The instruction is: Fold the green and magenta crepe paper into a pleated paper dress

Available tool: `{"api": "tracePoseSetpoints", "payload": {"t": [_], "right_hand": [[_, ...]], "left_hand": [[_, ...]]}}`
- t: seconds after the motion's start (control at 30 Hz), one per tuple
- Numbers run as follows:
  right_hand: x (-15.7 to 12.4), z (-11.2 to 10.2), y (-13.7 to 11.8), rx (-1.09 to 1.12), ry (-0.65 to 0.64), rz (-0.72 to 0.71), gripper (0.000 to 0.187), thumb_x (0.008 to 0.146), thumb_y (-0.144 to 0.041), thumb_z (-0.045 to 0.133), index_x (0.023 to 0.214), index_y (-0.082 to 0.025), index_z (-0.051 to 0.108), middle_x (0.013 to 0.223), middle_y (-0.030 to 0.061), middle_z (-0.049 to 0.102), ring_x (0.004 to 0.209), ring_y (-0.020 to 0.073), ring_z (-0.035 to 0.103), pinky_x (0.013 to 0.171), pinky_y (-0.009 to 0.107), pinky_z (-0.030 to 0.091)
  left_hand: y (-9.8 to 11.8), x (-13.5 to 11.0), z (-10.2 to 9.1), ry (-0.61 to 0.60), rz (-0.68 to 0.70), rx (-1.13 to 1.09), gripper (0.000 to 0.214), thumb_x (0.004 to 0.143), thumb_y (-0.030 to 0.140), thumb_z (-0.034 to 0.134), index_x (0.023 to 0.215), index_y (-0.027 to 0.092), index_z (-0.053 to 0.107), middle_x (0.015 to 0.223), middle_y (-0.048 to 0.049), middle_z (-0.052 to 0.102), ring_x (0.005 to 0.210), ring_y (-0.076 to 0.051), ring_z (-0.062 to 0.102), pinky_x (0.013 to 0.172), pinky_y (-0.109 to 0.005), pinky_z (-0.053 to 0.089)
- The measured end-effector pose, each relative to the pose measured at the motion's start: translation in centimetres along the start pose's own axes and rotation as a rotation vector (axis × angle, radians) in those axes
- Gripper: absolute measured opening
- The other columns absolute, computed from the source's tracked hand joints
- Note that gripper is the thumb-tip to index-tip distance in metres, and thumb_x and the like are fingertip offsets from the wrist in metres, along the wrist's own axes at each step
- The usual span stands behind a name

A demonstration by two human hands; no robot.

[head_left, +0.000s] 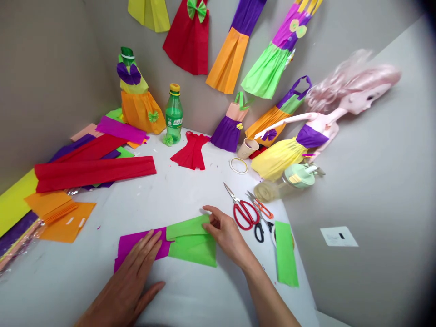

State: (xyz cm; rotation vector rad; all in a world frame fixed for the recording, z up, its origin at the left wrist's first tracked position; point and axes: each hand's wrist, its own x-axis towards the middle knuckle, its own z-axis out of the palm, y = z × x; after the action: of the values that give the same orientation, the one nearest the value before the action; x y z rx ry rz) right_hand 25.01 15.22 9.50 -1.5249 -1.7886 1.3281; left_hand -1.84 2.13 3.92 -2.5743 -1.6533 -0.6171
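Observation:
In front of me lies a flat piece of paper clothing. Its left part is magenta crepe paper (127, 245), and its right part is light green crepe paper (192, 252) that flares out with a lengthwise fold. My left hand (131, 272) rests flat on the magenta part, fingers stretched out. At the upper right corner of the green part, my right hand (225, 231) pinches the paper edge between thumb and fingers. Red-handled scissors (243, 211) lie just beyond my right hand, beside black-handled scissors (259, 229) and an orange cutter (264, 209).
Red paper strips (98, 172) and orange sheets (68, 218) pile up at left. A green strip (286, 254) lies at right. Behind are a green bottle (174, 116), a red paper dress (192, 150), a tape ring (238, 165), a doll (282, 154) and a lidded cup (299, 176).

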Motion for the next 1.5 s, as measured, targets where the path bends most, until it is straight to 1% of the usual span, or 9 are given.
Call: {"api": "tracePoseSetpoints", "payload": {"t": [0.23, 0.47, 0.57, 0.77, 0.87, 0.97, 1.07, 1.23, 1.5], "right_hand": [[0.8, -0.4, 0.1, 0.069, -0.012, -0.007, 0.044, 0.084, -0.023, 0.060, 0.128, -0.023, 0.063, 0.082, -0.0018, 0.060, 0.071, 0.0136, 0.053, 0.065, 0.025, 0.041], [1.8, -0.1, 0.2, 0.107, -0.002, -0.046, 0.043, 0.085, -0.025, 0.060, 0.128, -0.023, 0.063, 0.087, -0.0010, 0.061, 0.072, 0.0131, 0.054, 0.065, 0.025, 0.041], [1.8, -0.3, -0.2, 0.084, 0.004, -0.031, 0.043, 0.086, -0.028, 0.061, 0.129, -0.022, 0.062, 0.081, -0.0022, 0.059, 0.069, 0.0128, 0.052, 0.064, 0.025, 0.039], [1.3, -0.8, -1.2, 0.050, -0.056, 0.006, 0.053, 0.086, -0.040, 0.069, 0.134, -0.019, 0.060, 0.068, -0.0069, 0.050, 0.062, 0.0115, 0.046, 0.059, 0.024, 0.035], [1.1, -1.0, -1.2, 0.100, -0.105, 0.048, 0.056, 0.085, -0.039, 0.070, 0.135, -0.018, 0.059, 0.064, -0.0081, 0.048, 0.059, 0.0111, 0.046, 0.057, 0.024, 0.035], [0.9, -1.2, -1.3, 0.154, -0.184, 0.098, 0.055, 0.085, -0.035, 0.070, 0.136, -0.019, 0.058, 0.063, -0.0085, 0.048, 0.057, 0.0116, 0.051, 0.057, 0.024, 0.038], [0.8, -1.4, -1.3, 0.136, -0.233, 0.083, 0.053, 0.083, -0.029, 0.070, 0.134, -0.021, 0.060, 0.064, -0.0083, 0.048, 0.058, 0.0113, 0.052, 0.057, 0.024, 0.037], [1.1, -1.5, -1.0, 0.071, -0.167, 0.002, 0.050, 0.081, -0.021, 0.067, 0.130, -0.024, 0.064, 0.073, -0.0066, 0.046, 0.064, 0.0103, 0.047, 0.060, 0.023, 0.037], [2.3, -0.7, -0.9, -0.057, -0.065, -0.069, 0.049, 0.083, -0.019, 0.060, 0.132, -0.023, 0.063, 0.079, -0.0032, 0.055, 0.071, 0.0127, 0.050, 0.067, 0.024, 0.040]], "left_hand": [[-0.4, 0.6, -0.4, 0.015, 0.040, -0.030, 0.066, 0.106, 0.045, 0.037, 0.162, 0.015, 0.018, 0.152, -0.0140, 0.051, 0.134, -0.028, 0.055, 0.102, -0.039, 0.055], [-0.8, 1.2, -0.3, 0.046, 0.016, -0.117, 0.062, 0.106, 0.045, 0.041, 0.161, 0.023, 0.022, 0.143, -0.0097, 0.058, 0.128, -0.025, 0.060, 0.105, -0.036, 0.054], [-1.0, 0.9, 0.0, 0.024, -0.017, -0.149, 0.058, 0.106, 0.043, 0.040, 0.159, 0.026, 0.025, 0.141, -0.0077, 0.059, 0.125, -0.024, 0.061, 0.106, -0.036, 0.053], [-1.0, 0.8, -0.2, -0.019, -0.095, -0.189, 0.059, 0.107, 0.039, 0.037, 0.161, 0.026, 0.019, 0.146, -0.0080, 0.055, 0.129, -0.024, 0.059, 0.107, -0.037, 0.052], [-0.8, 1.3, -0.6, -0.007, -0.054, -0.165, 0.057, 0.107, 0.038, 0.036, 0.161, 0.028, 0.019, 0.141, -0.0068, 0.060, 0.125, -0.023, 0.062, 0.105, -0.036, 0.053], [-0.6, 1.7, -0.8, 0.029, -0.005, -0.133, 0.058, 0.108, 0.040, 0.035, 0.162, 0.029, 0.018, 0.136, -0.0067, 0.064, 0.120, -0.022, 0.065, 0.102, -0.034, 0.054], [-0.6, 1.9, -0.9, 0.038, 0.019, -0.109, 0.058, 0.108, 0.039, 0.035, 0.162, 0.028, 0.017, 0.136, -0.0063, 0.064, 0.120, -0.022, 0.065, 0.102, -0.034, 0.054], [-0.6, 2.2, -0.9, 0.033, 0.054, -0.091, 0.060, 0.108, 0.036, 0.034, 0.163, 0.026, 0.013, 0.136, -0.0052, 0.066, 0.120, -0.021, 0.064, 0.103, -0.033, 0.053], [-1.0, 1.3, 0.6, -0.035, 0.046, -0.068, 0.059, 0.107, 0.033, 0.036, 0.162, 0.026, 0.017, 0.139, -0.0065, 0.062, 0.123, -0.023, 0.061, 0.107, -0.036, 0.049]]}}
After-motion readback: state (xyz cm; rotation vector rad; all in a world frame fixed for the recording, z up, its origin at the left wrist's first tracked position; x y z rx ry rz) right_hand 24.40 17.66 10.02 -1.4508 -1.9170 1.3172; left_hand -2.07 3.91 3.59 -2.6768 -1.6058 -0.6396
